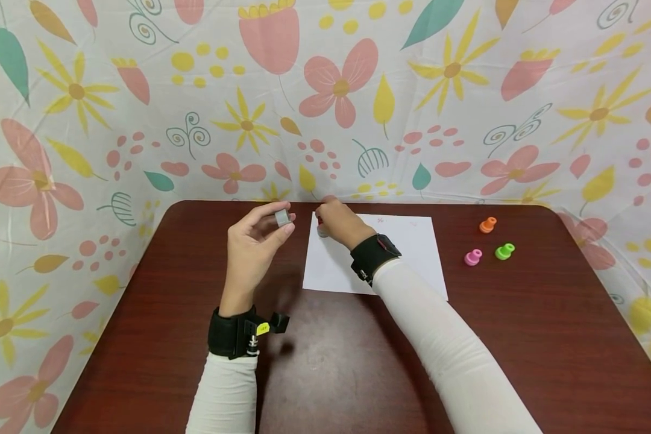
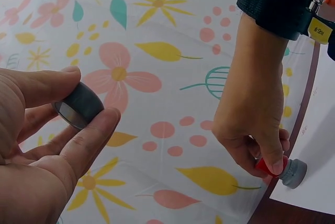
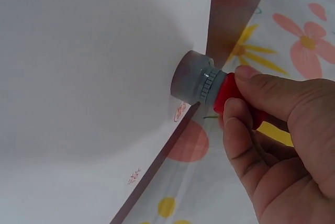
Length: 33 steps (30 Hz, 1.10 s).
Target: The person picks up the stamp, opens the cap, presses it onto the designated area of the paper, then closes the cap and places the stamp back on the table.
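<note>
My left hand [image 1: 249,250] pinches a grey cap [image 1: 283,217] between thumb and fingers, raised beside the paper's left edge; its hollow side shows in the left wrist view. With thumb and fingertips, my right hand [image 1: 343,223] grips the red handle of a small stamp [image 3: 193,80]. The stamp's grey base meets the white paper [image 1: 401,259] near its far left corner; whether it presses flat is hard to tell. Small red prints [image 3: 134,176] lie along the paper's far edge, one of them close to the stamp.
Toward the right of the brown table [image 1: 325,361] stand an orange stamp [image 1: 487,225], a green stamp [image 1: 504,251] and a pink stamp [image 1: 473,257]. A flowered cloth [image 1: 282,120] rises behind the table's far edge and surrounds its sides.
</note>
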Available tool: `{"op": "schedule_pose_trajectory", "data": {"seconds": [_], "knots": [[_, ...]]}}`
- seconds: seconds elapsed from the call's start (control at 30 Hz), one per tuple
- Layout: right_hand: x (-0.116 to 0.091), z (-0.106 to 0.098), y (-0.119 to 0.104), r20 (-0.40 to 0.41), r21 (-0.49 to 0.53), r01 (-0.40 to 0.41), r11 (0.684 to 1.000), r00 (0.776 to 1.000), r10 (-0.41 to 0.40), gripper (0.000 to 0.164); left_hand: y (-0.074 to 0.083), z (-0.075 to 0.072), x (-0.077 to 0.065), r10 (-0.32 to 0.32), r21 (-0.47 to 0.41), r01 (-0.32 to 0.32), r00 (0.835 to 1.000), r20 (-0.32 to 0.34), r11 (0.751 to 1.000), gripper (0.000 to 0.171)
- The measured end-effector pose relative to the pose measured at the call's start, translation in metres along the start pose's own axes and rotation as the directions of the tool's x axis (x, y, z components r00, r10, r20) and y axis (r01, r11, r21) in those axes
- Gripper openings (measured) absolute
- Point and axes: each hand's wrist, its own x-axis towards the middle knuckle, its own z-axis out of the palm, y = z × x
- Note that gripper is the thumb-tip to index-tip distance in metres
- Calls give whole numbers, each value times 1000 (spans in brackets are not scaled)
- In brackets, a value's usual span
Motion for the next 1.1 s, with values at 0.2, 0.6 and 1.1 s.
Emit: {"op": "schedule_pose_trajectory", "data": {"seconds": [0.2,0.6,1.1], "knots": [[1,2,0,16,3,-9,1000,1000,9,5,-1,2,-1,-8,-9,8,1000,0,1000,35],[-2,3,1,-13,-5,-13,1000,1000,13,4,-2,1,0,-13,2,14,1000,-6,1000,35],[0,2,-7,-5,-78,-31,996,1000,31,6,-3,5,-1,-27,1,27,1000,-4,1000,34]]}}
